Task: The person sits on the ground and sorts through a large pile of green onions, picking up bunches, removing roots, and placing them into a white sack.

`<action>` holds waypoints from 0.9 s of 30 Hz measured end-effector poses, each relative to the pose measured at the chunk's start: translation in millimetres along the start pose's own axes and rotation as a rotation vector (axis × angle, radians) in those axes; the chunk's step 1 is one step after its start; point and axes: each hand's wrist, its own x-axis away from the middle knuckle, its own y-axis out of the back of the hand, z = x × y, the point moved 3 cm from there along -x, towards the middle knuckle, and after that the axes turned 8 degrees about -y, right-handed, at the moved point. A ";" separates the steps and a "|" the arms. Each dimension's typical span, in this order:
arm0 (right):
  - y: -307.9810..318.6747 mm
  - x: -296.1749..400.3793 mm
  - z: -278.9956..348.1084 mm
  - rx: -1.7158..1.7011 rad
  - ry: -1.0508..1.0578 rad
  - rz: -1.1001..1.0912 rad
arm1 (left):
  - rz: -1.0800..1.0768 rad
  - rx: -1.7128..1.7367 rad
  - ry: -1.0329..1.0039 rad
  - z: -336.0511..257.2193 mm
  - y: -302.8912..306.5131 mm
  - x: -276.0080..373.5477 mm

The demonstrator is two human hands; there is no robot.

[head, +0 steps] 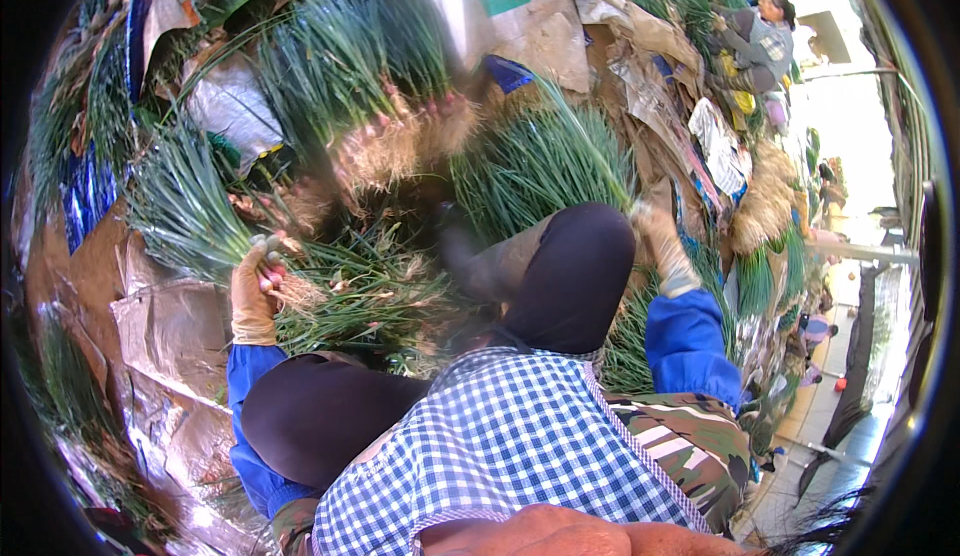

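Note:
My left hand (256, 286), in a tan glove, grips a bunch of green onions (191, 211) near its pinkish bulbs; the leaves fan out to the upper left and the roots hang to the right. Beside my bent knee, my right hand (654, 232), gloved too and blurred, holds a few green onion stalks (581, 140) whose leaves point up and left. Under those stalks lies a thick pile of green onions (517, 173). Loose leaves and thin stalks (367, 286) are heaped between my legs.
Large rooted bunches (405, 136) lie ahead of me, near a whitish sack (232, 106) and brown sheeting (540, 38). Crumpled sheeting (172, 323) covers the ground at left. Another person (761, 42) sits at upper right, beyond more bunches (765, 196).

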 end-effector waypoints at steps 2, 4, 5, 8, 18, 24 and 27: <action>0.5 7.7 -75.3 0.373 -0.069 -0.094 | -0.012 -0.032 -0.009 -6.2 3.9 2.9; 5.0 19.9 -108.9 0.687 -0.095 -0.097 | -0.010 -0.067 0.009 -11.6 4.3 7.1; 10.4 24.3 -113.6 0.626 -0.175 -0.120 | -0.016 -0.067 0.015 -12.5 3.2 8.5; 16.3 14.7 -75.6 -0.281 -0.297 0.216 | -0.050 -0.104 0.012 -13.0 14.1 7.3; -145.2 2.4 204.5 -0.476 0.428 0.444 | 0.125 0.077 0.031 6.2 -12.5 -3.9; -463.6 75.9 197.1 0.688 1.015 0.357 | 0.099 0.037 -0.003 11.3 4.3 -3.7; -496.1 116.9 182.2 0.586 0.866 0.651 | 0.002 -0.086 0.115 11.9 26.6 -2.8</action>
